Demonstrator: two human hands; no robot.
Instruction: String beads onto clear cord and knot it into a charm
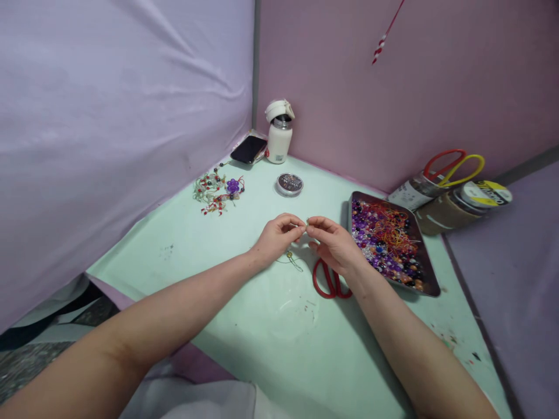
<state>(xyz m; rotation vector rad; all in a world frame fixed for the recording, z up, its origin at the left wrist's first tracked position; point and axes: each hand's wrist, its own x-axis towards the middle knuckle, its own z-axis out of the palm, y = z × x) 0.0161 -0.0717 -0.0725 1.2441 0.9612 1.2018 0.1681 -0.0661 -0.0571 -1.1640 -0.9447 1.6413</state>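
My left hand (282,235) and my right hand (329,241) meet over the table, thumb and forefinger pinched on each. Between the fingertips shows a tiny bit of thin greenish cord, mostly hidden. Below my left hand trails a looped cord (297,265) with a small yellow bead (289,255) on it. Red-handled scissors (324,282) lie under my right hand and wrist, their blades out of sight. Just right of that hand stands a dark metal tray (430,276) of mixed beads (371,233) and red and orange cords (397,230).
Beyond my hands sits a round clear case (289,184). Beaded strings with a purple flower (233,185) lie at the left. A phone (248,149) and an open white bottle (279,142) stand in the back corner. Two jars, one holding scissors (454,166), lean at the right.
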